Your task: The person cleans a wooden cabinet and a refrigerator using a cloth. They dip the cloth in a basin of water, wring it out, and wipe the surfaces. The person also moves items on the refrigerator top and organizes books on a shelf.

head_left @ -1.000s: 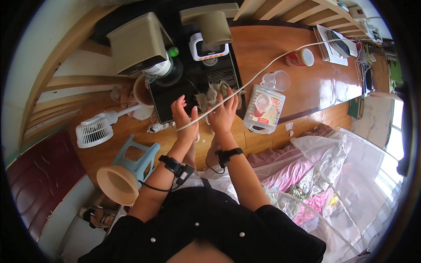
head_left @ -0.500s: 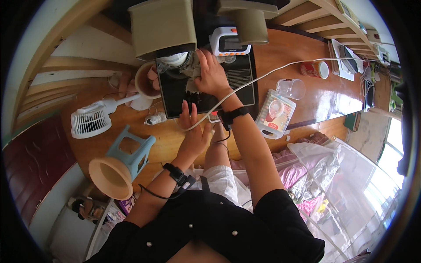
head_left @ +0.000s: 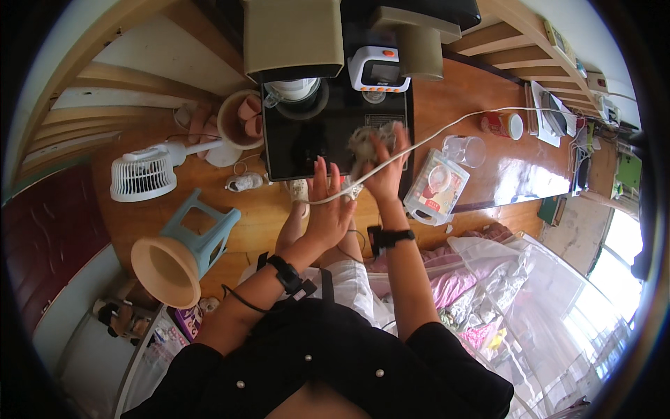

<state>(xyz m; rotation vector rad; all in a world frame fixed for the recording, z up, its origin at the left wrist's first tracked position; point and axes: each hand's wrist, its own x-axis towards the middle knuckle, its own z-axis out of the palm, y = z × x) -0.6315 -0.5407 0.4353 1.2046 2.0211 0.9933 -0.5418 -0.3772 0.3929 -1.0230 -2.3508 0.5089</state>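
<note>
Grey cloth [head_left: 361, 143], crumpled, on the black glossy top [head_left: 283, 143], near its front right corner; lies under and left of the right hand's [head_left: 384, 180] spread fingers (pinching or only pressing, cannot tell). Left hand [head_left: 328, 218]: fingers extended, at front edge.

I get soft daylight on my feed, strongest at the right, where the window [head_left: 618, 248] burns out to white. Its glare lies in a pale patch on the glossy brown bench [head_left: 453, 167] and washes out the sheer netting [head_left: 551, 307]. The left side is dimmer, the maroon door [head_left: 56, 237] sunk in shade, and the black top [head_left: 335, 377] loses most folds. I see blur on the right hand [head_left: 388, 180] and grey cloth [head_left: 362, 142]. The fisheye bends straight edges, and the corners go black.
</note>
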